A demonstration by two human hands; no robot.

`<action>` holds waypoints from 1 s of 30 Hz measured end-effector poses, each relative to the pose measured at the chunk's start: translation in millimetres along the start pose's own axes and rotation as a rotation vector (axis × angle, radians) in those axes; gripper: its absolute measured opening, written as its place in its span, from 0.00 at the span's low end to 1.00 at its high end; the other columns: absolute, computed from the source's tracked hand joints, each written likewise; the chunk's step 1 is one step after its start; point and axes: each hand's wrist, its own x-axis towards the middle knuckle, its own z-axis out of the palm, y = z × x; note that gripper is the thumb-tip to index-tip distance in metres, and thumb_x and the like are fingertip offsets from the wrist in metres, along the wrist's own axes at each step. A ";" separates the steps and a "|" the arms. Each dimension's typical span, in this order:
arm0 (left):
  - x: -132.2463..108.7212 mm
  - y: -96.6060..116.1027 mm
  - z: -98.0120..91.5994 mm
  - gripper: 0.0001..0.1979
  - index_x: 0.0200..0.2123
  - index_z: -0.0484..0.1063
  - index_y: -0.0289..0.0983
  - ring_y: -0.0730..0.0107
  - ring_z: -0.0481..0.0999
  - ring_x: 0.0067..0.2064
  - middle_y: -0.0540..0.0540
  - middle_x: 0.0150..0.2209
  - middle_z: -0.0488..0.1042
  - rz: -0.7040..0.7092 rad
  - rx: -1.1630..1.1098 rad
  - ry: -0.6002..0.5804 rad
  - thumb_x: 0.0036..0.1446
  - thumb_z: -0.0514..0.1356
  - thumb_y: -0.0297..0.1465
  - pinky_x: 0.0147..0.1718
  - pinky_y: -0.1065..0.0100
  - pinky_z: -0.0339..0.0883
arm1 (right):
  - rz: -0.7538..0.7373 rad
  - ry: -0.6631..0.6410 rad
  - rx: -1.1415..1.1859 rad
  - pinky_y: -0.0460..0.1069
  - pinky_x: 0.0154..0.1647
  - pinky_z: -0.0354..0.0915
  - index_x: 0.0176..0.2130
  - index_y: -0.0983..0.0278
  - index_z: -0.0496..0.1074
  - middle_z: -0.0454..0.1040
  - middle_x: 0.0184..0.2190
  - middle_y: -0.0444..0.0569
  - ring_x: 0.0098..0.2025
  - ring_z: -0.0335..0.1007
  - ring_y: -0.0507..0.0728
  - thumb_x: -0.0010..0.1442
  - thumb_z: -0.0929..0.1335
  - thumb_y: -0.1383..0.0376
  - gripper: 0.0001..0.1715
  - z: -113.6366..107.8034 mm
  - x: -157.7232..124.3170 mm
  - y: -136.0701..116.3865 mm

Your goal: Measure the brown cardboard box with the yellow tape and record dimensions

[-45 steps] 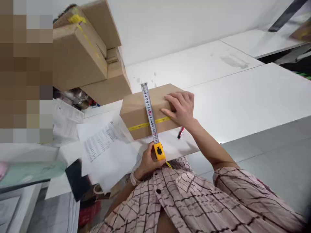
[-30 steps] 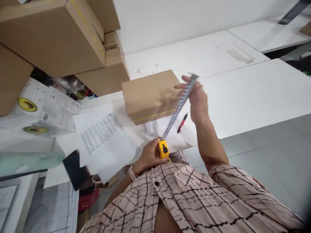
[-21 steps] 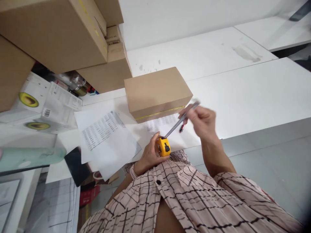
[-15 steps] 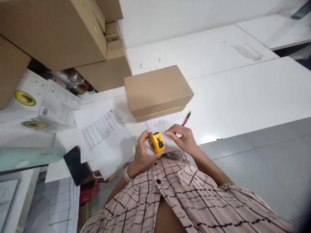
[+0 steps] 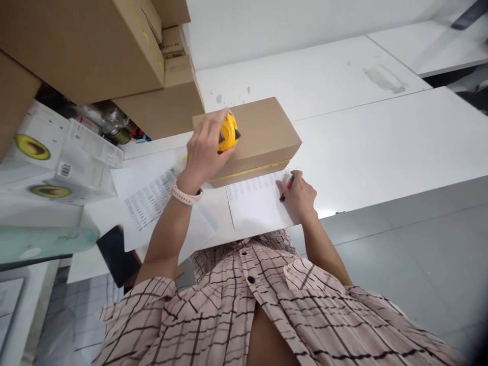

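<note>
My left hand (image 5: pixel 208 146) grips a yellow tape measure (image 5: pixel 229 133) over the left end of a closed cardboard box (image 5: pixel 263 124); whether the tape measure touches the box I cannot tell. Yellow tape runs along the box's front side. In front of the box lies a printed sheet (image 5: pixel 257 208), its rows of figures partly showing near the box. At that sheet's right edge, my right hand (image 5: pixel 301 195) has its fingers closed on a red and black pen (image 5: pixel 287 188). Another printed sheet (image 5: pixel 148 203) lies to the left, partly behind my left forearm.
Large cardboard boxes (image 5: pixel 84 51) are stacked at the upper left. Below them stand white boxes with avocado pictures (image 5: pixel 57 162). A pale green bottle (image 5: pixel 49 244) and a dark flat object (image 5: pixel 119 256) are at the left. The white tabletop (image 5: pixel 373 142) stretches right, its front edge above grey floor tiles.
My left hand has carried the tape measure up and forward from near my body to the box. My right hand has moved forward and taken hold of the pen.
</note>
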 end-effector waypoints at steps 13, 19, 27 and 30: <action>-112.5 49.0 38.2 0.25 0.68 0.60 0.37 0.53 0.70 0.67 0.37 0.62 0.74 0.052 -0.080 0.080 0.71 0.54 0.35 0.67 0.45 0.63 | -0.091 -0.182 0.990 0.59 0.45 0.76 0.55 0.62 0.76 0.84 0.37 0.52 0.42 0.82 0.61 0.63 0.68 0.58 0.22 -46.9 -23.9 27.3; -205.0 81.3 81.8 0.41 0.71 0.54 0.25 0.38 0.53 0.75 0.23 0.71 0.59 0.056 -0.048 -0.406 0.68 0.56 0.49 0.70 0.37 0.52 | -0.235 -0.404 1.177 0.56 0.45 0.76 0.44 0.59 0.75 0.84 0.34 0.47 0.40 0.81 0.58 0.59 0.76 0.54 0.17 -46.1 -55.9 -4.9; -200.5 87.3 81.9 0.41 0.72 0.53 0.24 0.37 0.42 0.77 0.22 0.75 0.48 0.064 0.066 -0.574 0.69 0.57 0.47 0.72 0.36 0.44 | -0.155 -0.442 1.214 0.52 0.42 0.71 0.48 0.59 0.70 0.79 0.31 0.44 0.35 0.76 0.54 0.66 0.70 0.47 0.20 28.6 -53.3 -70.6; -200.6 88.2 79.6 0.42 0.73 0.52 0.24 0.37 0.41 0.77 0.23 0.75 0.46 0.065 0.066 -0.621 0.67 0.60 0.45 0.72 0.36 0.44 | -0.164 -0.389 1.075 0.52 0.42 0.70 0.41 0.59 0.72 0.79 0.35 0.47 0.38 0.75 0.55 0.62 0.72 0.47 0.20 37.6 -48.7 -75.2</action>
